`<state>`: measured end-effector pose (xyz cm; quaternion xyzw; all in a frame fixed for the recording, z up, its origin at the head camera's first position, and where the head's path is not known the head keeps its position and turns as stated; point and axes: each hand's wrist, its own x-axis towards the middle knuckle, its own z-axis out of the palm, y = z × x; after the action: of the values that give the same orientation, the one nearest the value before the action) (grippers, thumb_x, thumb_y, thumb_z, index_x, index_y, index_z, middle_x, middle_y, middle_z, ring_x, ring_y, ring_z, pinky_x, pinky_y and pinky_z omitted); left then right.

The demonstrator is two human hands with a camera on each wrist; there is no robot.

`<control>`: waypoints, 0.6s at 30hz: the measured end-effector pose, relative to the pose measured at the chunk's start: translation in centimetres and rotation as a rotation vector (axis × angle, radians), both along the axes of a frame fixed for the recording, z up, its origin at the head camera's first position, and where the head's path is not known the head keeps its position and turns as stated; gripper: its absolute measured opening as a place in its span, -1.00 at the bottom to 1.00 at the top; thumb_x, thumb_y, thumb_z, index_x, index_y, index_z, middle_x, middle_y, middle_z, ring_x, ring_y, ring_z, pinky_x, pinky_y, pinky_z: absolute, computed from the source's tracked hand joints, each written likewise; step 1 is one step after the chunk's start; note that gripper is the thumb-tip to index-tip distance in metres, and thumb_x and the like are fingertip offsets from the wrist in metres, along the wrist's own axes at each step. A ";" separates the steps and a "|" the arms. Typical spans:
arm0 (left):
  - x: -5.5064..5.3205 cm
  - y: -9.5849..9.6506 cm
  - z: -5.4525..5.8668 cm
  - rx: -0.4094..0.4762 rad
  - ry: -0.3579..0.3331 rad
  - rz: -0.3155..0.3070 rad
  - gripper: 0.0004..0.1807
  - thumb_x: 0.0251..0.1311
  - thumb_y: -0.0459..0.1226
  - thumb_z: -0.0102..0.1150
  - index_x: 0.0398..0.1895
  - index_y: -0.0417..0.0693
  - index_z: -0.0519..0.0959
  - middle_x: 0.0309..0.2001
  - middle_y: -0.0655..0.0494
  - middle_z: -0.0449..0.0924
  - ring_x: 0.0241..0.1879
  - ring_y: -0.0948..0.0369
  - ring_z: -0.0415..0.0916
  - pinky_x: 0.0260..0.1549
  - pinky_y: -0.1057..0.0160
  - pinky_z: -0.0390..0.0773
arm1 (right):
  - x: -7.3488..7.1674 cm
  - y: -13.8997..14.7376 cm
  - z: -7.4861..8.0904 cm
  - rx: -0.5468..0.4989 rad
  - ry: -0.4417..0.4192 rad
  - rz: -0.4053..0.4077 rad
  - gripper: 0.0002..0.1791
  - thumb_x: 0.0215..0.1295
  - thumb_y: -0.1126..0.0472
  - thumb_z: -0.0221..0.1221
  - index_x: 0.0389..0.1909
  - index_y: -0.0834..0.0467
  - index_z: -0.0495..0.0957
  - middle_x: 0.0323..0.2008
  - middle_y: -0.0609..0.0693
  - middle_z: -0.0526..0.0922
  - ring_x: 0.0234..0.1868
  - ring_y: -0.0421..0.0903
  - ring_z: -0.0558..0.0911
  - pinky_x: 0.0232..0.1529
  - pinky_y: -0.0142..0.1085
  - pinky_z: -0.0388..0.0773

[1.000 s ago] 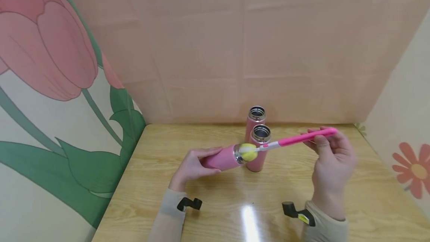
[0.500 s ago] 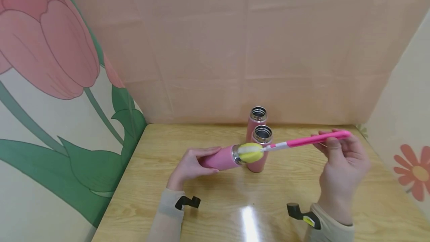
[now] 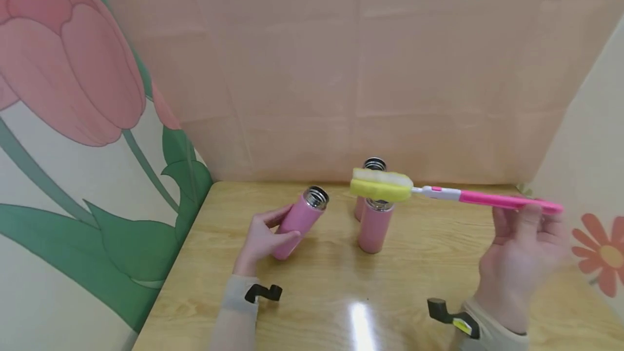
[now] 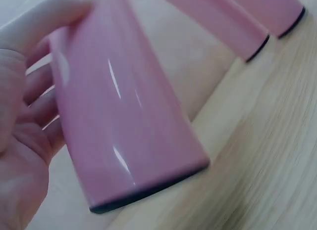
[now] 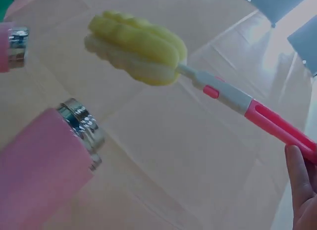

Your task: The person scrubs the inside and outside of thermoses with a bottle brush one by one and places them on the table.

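Note:
My left hand (image 3: 260, 240) grips a pink bottle (image 3: 298, 223) round its body, tilted to the right with its open steel mouth up. The left wrist view shows the bottle's dark-rimmed base (image 4: 148, 190) with fingers and thumb round the side. On the right, my right hand (image 3: 521, 259) pinches the pink handle of a bottle brush (image 3: 507, 199), held nearly level. Its yellow and white sponge head (image 3: 382, 186) is out in the air and overlaps two more bottles in the head view. The right wrist view has the whole sponge head (image 5: 136, 49) in sight.
Two open pink bottles stand upright on the wooden table, a nearer one (image 3: 375, 229) and a farther one (image 3: 374, 164) partly hidden behind the brush. A pinkish cloth backdrop (image 3: 292, 96) rises behind the table (image 3: 414, 291). Flower-painted panels (image 3: 73, 85) flank it.
The sponge head has come out of the bottle's mouth as the right hand moved right with the brush, and the head rose. The left hand has tipped the bottle more upright and shifted slightly left.

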<state>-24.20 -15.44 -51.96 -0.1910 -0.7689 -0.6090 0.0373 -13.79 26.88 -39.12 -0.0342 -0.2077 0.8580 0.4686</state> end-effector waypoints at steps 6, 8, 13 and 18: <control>0.0 1.6 0.6 0.183 -0.044 0.078 -0.29 0.09 -0.34 0.66 0.37 -0.17 0.63 0.22 -0.15 0.71 0.18 -0.05 0.70 0.12 0.13 0.71 | -1.3 -1.9 -0.8 0.029 -0.106 0.205 -0.56 0.36 0.44 0.35 0.20 0.43 0.49 -0.15 0.32 0.70 -0.24 0.11 0.83 -0.19 -0.16 0.76; 0.2 2.2 1.0 0.242 -0.070 0.088 -0.29 0.10 -0.40 0.63 0.37 -0.21 0.62 0.22 -0.20 0.70 0.18 -0.06 0.69 0.11 0.15 0.71 | -1.9 -2.6 -1.1 0.039 -0.166 0.270 -0.55 0.37 0.41 0.35 0.24 0.38 0.51 -0.13 0.27 0.71 -0.21 0.07 0.83 -0.15 -0.19 0.76; 0.4 3.2 1.6 0.330 -0.093 0.106 -0.31 0.13 -0.49 0.57 0.39 -0.28 0.58 0.25 -0.25 0.67 0.21 -0.05 0.67 0.12 0.16 0.69 | -3.3 -3.4 -2.2 0.000 -0.256 0.401 -0.65 0.43 0.34 0.34 0.17 0.31 0.55 -0.08 0.15 0.68 -0.13 0.01 0.81 -0.06 -0.23 0.75; 0.5 3.8 1.8 0.384 -0.076 0.077 -0.30 0.15 -0.55 0.52 0.40 -0.34 0.53 0.28 -0.29 0.62 0.23 -0.05 0.66 0.15 0.13 0.67 | -4.1 -3.7 -3.0 -0.052 -0.246 0.419 -0.73 0.43 0.34 0.33 0.07 0.31 0.57 -0.15 0.13 0.68 -0.20 0.00 0.81 -0.10 -0.24 0.76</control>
<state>-23.68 -11.65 -50.15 -0.1275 -0.6463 -0.7493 0.0674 -17.89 23.13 -42.14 -0.1066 -0.2437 0.9308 0.2507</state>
